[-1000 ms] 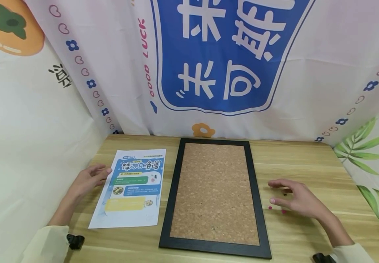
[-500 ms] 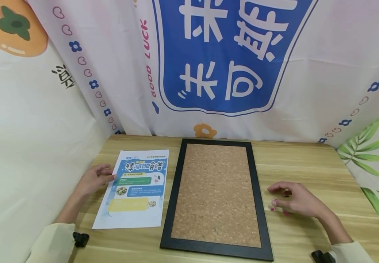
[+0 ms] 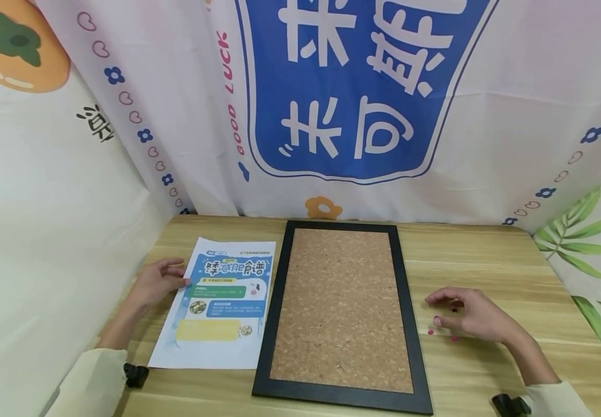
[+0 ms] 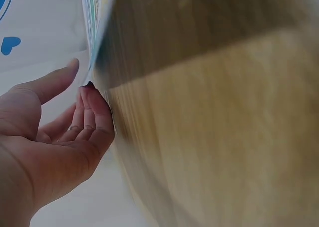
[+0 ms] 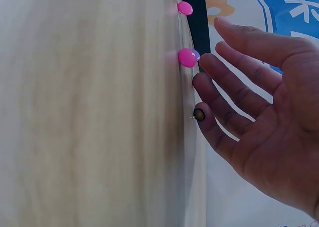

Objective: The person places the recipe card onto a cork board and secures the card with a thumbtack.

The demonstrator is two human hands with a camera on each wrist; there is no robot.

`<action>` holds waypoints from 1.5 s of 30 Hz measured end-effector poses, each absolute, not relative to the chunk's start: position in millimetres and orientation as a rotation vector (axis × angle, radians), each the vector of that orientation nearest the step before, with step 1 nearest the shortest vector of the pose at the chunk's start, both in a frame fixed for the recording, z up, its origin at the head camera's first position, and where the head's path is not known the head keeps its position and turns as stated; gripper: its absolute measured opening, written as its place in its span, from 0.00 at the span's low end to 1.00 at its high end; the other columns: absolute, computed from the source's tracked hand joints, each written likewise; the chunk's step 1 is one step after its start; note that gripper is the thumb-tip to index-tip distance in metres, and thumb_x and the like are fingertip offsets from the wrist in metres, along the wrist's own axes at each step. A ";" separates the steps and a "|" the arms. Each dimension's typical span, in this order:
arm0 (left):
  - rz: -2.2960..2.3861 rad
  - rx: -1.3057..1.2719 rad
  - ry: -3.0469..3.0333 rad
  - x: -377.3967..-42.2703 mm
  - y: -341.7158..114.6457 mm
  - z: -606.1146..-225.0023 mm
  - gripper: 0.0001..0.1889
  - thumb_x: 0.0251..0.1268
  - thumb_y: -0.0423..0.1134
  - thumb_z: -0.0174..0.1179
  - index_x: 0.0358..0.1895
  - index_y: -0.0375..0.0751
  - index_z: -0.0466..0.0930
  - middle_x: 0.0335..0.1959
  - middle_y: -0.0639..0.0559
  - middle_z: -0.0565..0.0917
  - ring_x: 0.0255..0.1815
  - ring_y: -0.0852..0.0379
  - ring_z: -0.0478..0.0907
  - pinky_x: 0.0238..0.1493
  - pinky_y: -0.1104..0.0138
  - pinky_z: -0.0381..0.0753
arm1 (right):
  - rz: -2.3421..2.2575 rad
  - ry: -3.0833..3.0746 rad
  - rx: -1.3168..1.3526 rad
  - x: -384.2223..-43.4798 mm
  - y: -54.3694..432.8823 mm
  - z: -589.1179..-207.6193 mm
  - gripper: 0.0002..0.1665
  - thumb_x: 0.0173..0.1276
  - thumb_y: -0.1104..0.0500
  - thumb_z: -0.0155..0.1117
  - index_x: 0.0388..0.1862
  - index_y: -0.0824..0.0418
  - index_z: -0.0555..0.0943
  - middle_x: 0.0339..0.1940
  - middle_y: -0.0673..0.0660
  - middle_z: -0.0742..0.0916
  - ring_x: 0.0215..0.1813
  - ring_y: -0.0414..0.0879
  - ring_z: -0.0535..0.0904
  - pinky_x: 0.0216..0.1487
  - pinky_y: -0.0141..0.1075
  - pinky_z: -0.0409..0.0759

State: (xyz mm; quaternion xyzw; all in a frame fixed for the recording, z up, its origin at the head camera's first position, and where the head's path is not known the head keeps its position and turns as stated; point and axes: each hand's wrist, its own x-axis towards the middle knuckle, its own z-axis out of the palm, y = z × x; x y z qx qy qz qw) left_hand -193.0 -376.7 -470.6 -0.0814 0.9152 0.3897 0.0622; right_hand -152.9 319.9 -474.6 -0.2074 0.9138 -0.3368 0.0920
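A printed poster sheet (image 3: 217, 347) lies on the table left of a cork board (image 3: 342, 307) with a black frame. My left hand (image 3: 161, 282) is at the sheet's left edge. In the left wrist view the fingertips (image 4: 89, 87) meet the paper's edge, while the thumb stands a little apart from it. To the right of the board, my right hand (image 3: 475, 315) hovers low with loosely bent, spread fingers and nothing gripped. Beside its fingertips are pink thumbtacks (image 5: 187, 57), a purple thumbtack (image 5: 196, 54) behind one of them, and a dark thumbtack (image 5: 199, 114) with a brownish centre.
The wooden table (image 3: 467, 249) meets a printed cloth backdrop (image 3: 201, 145) at its far edge. More cloth hangs at the left and right sides. A black wrist device (image 3: 136, 375) sits at the left cuff, another (image 3: 510, 405) at the right.
The poster sheet has slid right, closer to the board's left frame, and my left hand has moved right with it. My right hand stays almost still beside the thumbtacks.
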 end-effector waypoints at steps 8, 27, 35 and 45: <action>1.128 -0.236 2.821 -194.3 -372.2 -472.0 0.28 0.74 0.34 0.67 0.72 0.24 0.73 0.54 0.32 0.84 0.50 0.45 0.82 0.39 0.75 0.81 | -1.001 2.743 -0.621 -152.5 323.2 -474.0 0.19 0.66 0.53 0.81 0.54 0.53 0.89 0.53 0.50 0.92 0.51 0.36 0.85 0.53 0.34 0.86; 1.079 -0.129 2.833 -187.0 -373.3 -462.9 0.25 0.79 0.35 0.63 0.71 0.25 0.74 0.56 0.29 0.84 0.46 0.47 0.86 0.38 0.69 0.86 | -1.012 2.635 -0.696 -156.1 319.9 -478.9 0.09 0.68 0.67 0.75 0.43 0.54 0.90 0.38 0.43 0.90 0.39 0.31 0.81 0.40 0.30 0.84; 1.225 -0.102 2.760 -186.3 -374.0 -449.4 0.27 0.81 0.36 0.59 0.75 0.25 0.69 0.59 0.26 0.81 0.42 0.52 0.87 0.38 0.65 0.91 | -0.953 2.659 -0.681 -156.6 316.5 -478.6 0.11 0.69 0.68 0.73 0.40 0.51 0.89 0.37 0.43 0.90 0.39 0.30 0.80 0.39 0.30 0.83; 1.272 -0.108 2.772 -187.2 -385.8 -434.7 0.30 0.84 0.42 0.58 0.79 0.29 0.66 0.66 0.26 0.80 0.43 0.61 0.87 0.40 0.67 0.88 | -0.968 2.654 -0.643 -157.2 316.7 -476.3 0.08 0.72 0.67 0.72 0.40 0.52 0.89 0.36 0.44 0.88 0.37 0.32 0.78 0.37 0.29 0.80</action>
